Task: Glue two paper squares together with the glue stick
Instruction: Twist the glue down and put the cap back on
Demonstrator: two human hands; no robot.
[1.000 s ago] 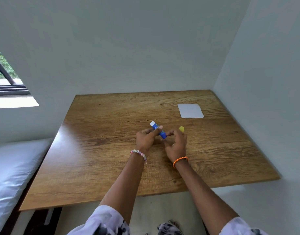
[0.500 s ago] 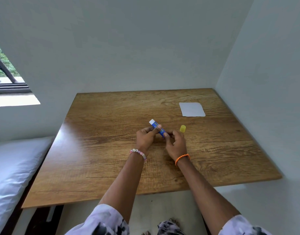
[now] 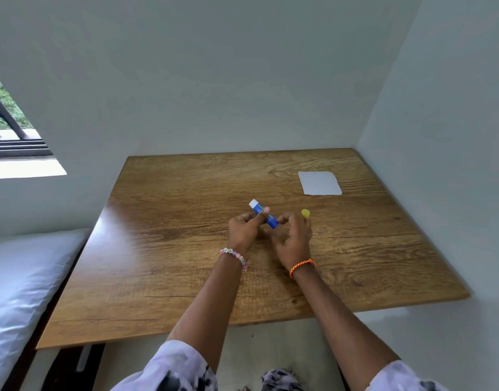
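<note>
Above the wooden table (image 3: pixel 163 277), left-hand fingers (image 3: pixel 259 217) grip the glue stick (image 3: pixel 263 217); right-hand fingers (image 3: pixel 285 218) curl beside it.

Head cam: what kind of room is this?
Probably a small bedroom or dorm corner. A wooden table sits pushed into plain white walls, a white pillow lies on bedding beside it at left, and a window shows greenery outside.
</note>
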